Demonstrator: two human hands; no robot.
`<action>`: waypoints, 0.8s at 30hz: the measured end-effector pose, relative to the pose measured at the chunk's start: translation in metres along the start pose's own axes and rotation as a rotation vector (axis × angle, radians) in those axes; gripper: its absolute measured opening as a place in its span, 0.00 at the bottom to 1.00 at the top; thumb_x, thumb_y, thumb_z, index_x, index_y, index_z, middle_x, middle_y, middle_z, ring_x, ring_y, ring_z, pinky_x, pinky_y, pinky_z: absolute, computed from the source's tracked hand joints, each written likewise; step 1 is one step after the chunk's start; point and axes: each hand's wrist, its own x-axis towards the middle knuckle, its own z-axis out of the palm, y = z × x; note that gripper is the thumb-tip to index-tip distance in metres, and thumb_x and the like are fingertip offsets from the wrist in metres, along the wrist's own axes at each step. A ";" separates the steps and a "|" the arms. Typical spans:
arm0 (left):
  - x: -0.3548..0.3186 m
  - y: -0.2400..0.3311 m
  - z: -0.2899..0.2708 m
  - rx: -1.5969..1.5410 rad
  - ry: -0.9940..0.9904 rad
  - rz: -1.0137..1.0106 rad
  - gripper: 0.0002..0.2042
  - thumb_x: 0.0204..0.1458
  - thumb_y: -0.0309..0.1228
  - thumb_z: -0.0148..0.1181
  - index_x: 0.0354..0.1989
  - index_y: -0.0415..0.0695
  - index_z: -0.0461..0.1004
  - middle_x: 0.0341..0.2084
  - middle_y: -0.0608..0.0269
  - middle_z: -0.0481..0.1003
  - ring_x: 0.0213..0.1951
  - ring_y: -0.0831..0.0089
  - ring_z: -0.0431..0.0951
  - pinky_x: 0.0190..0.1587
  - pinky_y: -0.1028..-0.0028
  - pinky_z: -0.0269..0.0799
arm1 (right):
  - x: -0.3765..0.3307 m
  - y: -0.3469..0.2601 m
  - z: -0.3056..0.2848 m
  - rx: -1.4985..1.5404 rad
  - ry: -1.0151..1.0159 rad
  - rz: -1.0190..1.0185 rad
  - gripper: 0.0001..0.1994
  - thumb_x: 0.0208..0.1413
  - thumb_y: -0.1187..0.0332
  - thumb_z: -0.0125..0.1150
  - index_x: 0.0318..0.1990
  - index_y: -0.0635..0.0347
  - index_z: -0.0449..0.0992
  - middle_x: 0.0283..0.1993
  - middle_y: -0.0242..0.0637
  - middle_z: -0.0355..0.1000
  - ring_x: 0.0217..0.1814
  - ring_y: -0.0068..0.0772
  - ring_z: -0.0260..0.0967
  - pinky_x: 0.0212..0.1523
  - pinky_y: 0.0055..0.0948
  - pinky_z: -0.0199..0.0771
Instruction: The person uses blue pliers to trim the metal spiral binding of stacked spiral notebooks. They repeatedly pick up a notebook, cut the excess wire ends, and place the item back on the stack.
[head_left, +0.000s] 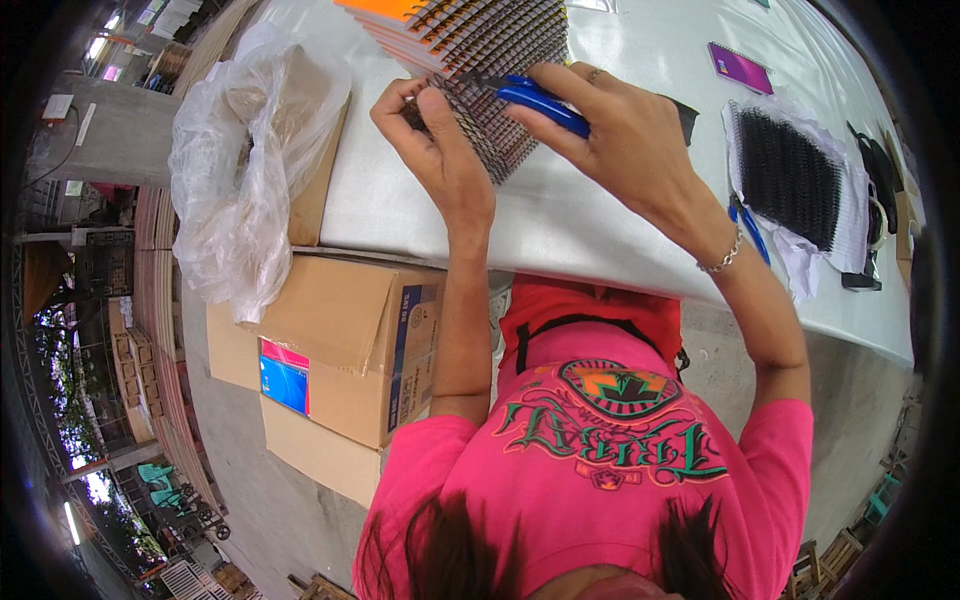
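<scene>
A stack of spiral notebooks [520,60] with dark wire coils and an orange cover on top lies at the far middle of the table, its coiled side toward me. My left hand [440,150] is at the stack's near left corner, thumb and fingers closed on the coil edge. In my right hand [630,130] is a pair of blue-handled pliers [545,103], fingers wrapped round the grips. Its dark jaws touch or nearly touch the coil ends, close to my left fingertips. What lies between the jaws is too small to tell.
On the white-covered table [390,210], a purple notebook [740,66], a pile of black coils [790,175] on paper and another blue-handled tool [752,232] lie right. Clear plastic bags [240,170] hang at left above an open cardboard box [330,350].
</scene>
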 end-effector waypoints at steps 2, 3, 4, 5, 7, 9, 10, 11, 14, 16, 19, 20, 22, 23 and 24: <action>0.000 0.006 0.002 -0.067 0.047 -0.027 0.15 0.70 0.40 0.45 0.55 0.41 0.61 0.47 0.62 0.62 0.47 0.75 0.66 0.54 0.74 0.64 | -0.001 0.001 -0.002 -0.002 0.005 0.006 0.19 0.57 0.48 0.63 0.46 0.53 0.77 0.34 0.40 0.75 0.32 0.44 0.75 0.32 0.42 0.74; 0.000 0.007 0.003 -0.105 0.067 -0.042 0.16 0.70 0.40 0.45 0.56 0.41 0.61 0.47 0.62 0.62 0.47 0.75 0.65 0.54 0.73 0.63 | -0.002 0.003 -0.003 -0.027 0.012 -0.006 0.20 0.57 0.48 0.63 0.47 0.52 0.77 0.36 0.40 0.74 0.34 0.44 0.75 0.35 0.42 0.73; -0.001 0.006 0.003 -0.117 0.057 -0.051 0.16 0.70 0.39 0.46 0.56 0.40 0.61 0.48 0.61 0.61 0.48 0.74 0.65 0.55 0.72 0.63 | -0.002 0.005 -0.004 -0.051 0.019 -0.017 0.20 0.57 0.48 0.63 0.47 0.52 0.77 0.38 0.41 0.74 0.37 0.44 0.74 0.38 0.42 0.73; -0.002 0.003 0.002 -0.129 0.048 -0.060 0.16 0.70 0.39 0.46 0.57 0.40 0.61 0.48 0.61 0.61 0.48 0.74 0.65 0.56 0.72 0.62 | -0.003 0.006 -0.004 -0.067 0.021 -0.021 0.21 0.57 0.48 0.63 0.48 0.52 0.77 0.40 0.41 0.73 0.39 0.44 0.73 0.40 0.42 0.71; -0.004 0.004 0.001 -0.115 0.012 -0.058 0.16 0.69 0.38 0.47 0.57 0.40 0.61 0.48 0.60 0.61 0.49 0.73 0.65 0.57 0.71 0.61 | -0.004 0.006 -0.003 -0.095 0.026 -0.026 0.22 0.56 0.47 0.64 0.51 0.51 0.77 0.44 0.41 0.72 0.43 0.44 0.71 0.45 0.41 0.68; -0.007 0.009 0.001 -0.069 -0.036 -0.032 0.16 0.69 0.37 0.48 0.56 0.39 0.61 0.48 0.60 0.62 0.49 0.73 0.65 0.57 0.71 0.62 | -0.002 0.006 0.000 -0.090 0.012 -0.031 0.23 0.56 0.46 0.64 0.52 0.51 0.77 0.44 0.41 0.72 0.43 0.44 0.70 0.45 0.41 0.68; -0.007 0.008 0.000 -0.042 -0.045 -0.019 0.15 0.69 0.37 0.48 0.56 0.39 0.61 0.48 0.60 0.62 0.49 0.74 0.65 0.57 0.71 0.62 | -0.001 0.006 0.001 -0.087 0.006 -0.034 0.23 0.55 0.46 0.64 0.52 0.50 0.77 0.44 0.41 0.72 0.43 0.43 0.69 0.45 0.40 0.67; -0.007 0.004 -0.002 -0.015 -0.054 -0.006 0.15 0.69 0.37 0.49 0.55 0.39 0.62 0.48 0.60 0.63 0.49 0.74 0.65 0.56 0.71 0.62 | -0.001 0.005 0.003 -0.094 0.014 -0.045 0.24 0.55 0.46 0.64 0.52 0.50 0.77 0.44 0.40 0.72 0.44 0.43 0.69 0.45 0.40 0.67; -0.007 -0.004 -0.004 -0.034 -0.054 -0.012 0.13 0.68 0.35 0.49 0.53 0.39 0.62 0.48 0.60 0.64 0.49 0.74 0.65 0.56 0.72 0.63 | 0.000 0.004 0.007 -0.112 0.038 -0.077 0.23 0.55 0.46 0.64 0.51 0.50 0.78 0.44 0.40 0.72 0.43 0.43 0.70 0.44 0.41 0.68; -0.008 -0.005 -0.003 -0.058 -0.048 -0.020 0.13 0.68 0.35 0.49 0.52 0.39 0.63 0.47 0.60 0.64 0.49 0.75 0.66 0.55 0.72 0.63 | 0.002 0.004 0.007 -0.125 0.058 -0.093 0.22 0.55 0.46 0.64 0.50 0.50 0.78 0.42 0.40 0.74 0.41 0.43 0.72 0.42 0.41 0.71; -0.007 -0.003 -0.002 -0.037 -0.038 -0.001 0.12 0.69 0.35 0.49 0.52 0.40 0.63 0.47 0.61 0.65 0.48 0.75 0.66 0.55 0.73 0.63 | 0.001 0.004 0.007 -0.091 -0.018 -0.060 0.21 0.56 0.47 0.64 0.48 0.51 0.78 0.38 0.40 0.76 0.35 0.43 0.75 0.36 0.41 0.74; -0.007 -0.004 -0.002 -0.022 -0.037 0.016 0.12 0.69 0.35 0.49 0.52 0.40 0.63 0.46 0.61 0.65 0.48 0.75 0.66 0.55 0.73 0.63 | 0.000 0.004 0.008 -0.063 -0.040 -0.028 0.20 0.56 0.47 0.64 0.47 0.51 0.78 0.37 0.41 0.76 0.34 0.44 0.76 0.35 0.42 0.75; -0.007 -0.004 -0.002 -0.015 -0.034 0.019 0.12 0.69 0.36 0.48 0.52 0.40 0.63 0.46 0.61 0.64 0.48 0.75 0.66 0.55 0.73 0.63 | -0.003 0.002 0.008 -0.010 -0.084 0.036 0.19 0.57 0.48 0.64 0.46 0.51 0.77 0.35 0.41 0.77 0.30 0.44 0.76 0.32 0.42 0.76; -0.008 -0.003 -0.002 -0.022 -0.032 0.006 0.13 0.69 0.36 0.48 0.52 0.40 0.62 0.46 0.62 0.64 0.48 0.75 0.66 0.55 0.73 0.63 | -0.004 0.000 0.006 0.003 -0.085 0.059 0.20 0.57 0.48 0.64 0.46 0.52 0.77 0.35 0.41 0.76 0.31 0.44 0.76 0.33 0.42 0.76; -0.008 -0.002 -0.002 -0.028 -0.029 -0.006 0.13 0.69 0.37 0.47 0.52 0.40 0.62 0.45 0.62 0.64 0.47 0.75 0.66 0.55 0.73 0.63 | -0.006 -0.002 0.003 0.016 -0.086 0.081 0.20 0.57 0.47 0.63 0.46 0.52 0.77 0.35 0.41 0.76 0.31 0.44 0.76 0.33 0.42 0.76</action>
